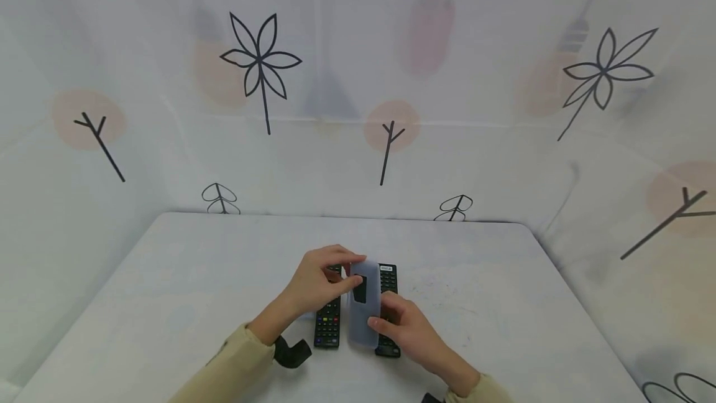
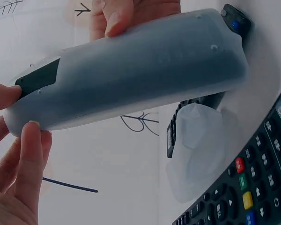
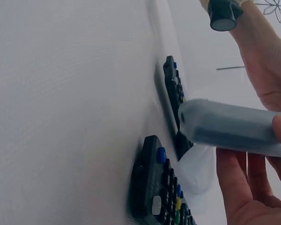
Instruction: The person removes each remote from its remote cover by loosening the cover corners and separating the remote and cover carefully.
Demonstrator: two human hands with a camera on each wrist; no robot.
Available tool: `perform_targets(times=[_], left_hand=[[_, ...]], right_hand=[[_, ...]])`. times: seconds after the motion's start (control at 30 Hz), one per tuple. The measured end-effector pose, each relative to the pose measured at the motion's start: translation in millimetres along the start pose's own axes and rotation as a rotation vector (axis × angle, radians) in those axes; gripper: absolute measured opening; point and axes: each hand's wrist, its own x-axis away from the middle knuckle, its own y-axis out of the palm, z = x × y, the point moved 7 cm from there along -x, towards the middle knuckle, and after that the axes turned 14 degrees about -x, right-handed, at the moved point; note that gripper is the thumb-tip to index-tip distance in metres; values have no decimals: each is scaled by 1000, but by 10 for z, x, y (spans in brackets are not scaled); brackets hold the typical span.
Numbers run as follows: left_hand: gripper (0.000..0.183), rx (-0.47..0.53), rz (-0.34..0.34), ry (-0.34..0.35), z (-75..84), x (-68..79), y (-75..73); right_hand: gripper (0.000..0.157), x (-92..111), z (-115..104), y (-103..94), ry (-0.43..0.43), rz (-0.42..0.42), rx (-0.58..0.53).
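A translucent pale silicone cover (image 1: 365, 325) stands tilted above the table, with a dark remote control (image 2: 40, 79) inside that shows bare through a cut-out near one end. My left hand (image 1: 317, 280) pinches that far end, its thumb beside the cut-out. Lower down, my right hand (image 1: 413, 333) grips the cover's side between thumb and fingers. Two black remotes lie on the table below: one remote (image 1: 327, 329) on the left, the other remote (image 1: 388, 277) on the right, partly hidden by the right hand.
A second clear, soft cover (image 2: 199, 150) lies on the table by the remotes, seen in both wrist views. The white table (image 1: 481, 303) meets a patterned cloth backdrop (image 1: 324, 160) at its far edge. Black straps (image 1: 292, 353) circle the wrists.
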Motion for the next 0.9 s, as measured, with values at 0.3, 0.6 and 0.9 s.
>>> perform_targets(times=[0.3, 0.6, 0.9], left_hand=[[28, 1, -5, 80, 38, 80, 29], [23, 37, 22, 125, 92, 156, 54], [25, 18, 88, 154, 189, 209, 64]], right_hand=[[37, -43, 66, -8, 1, 29, 69], [37, -34, 59, -33, -27, 25, 113], [46, 87, -361, -60, -420, 82, 140]])
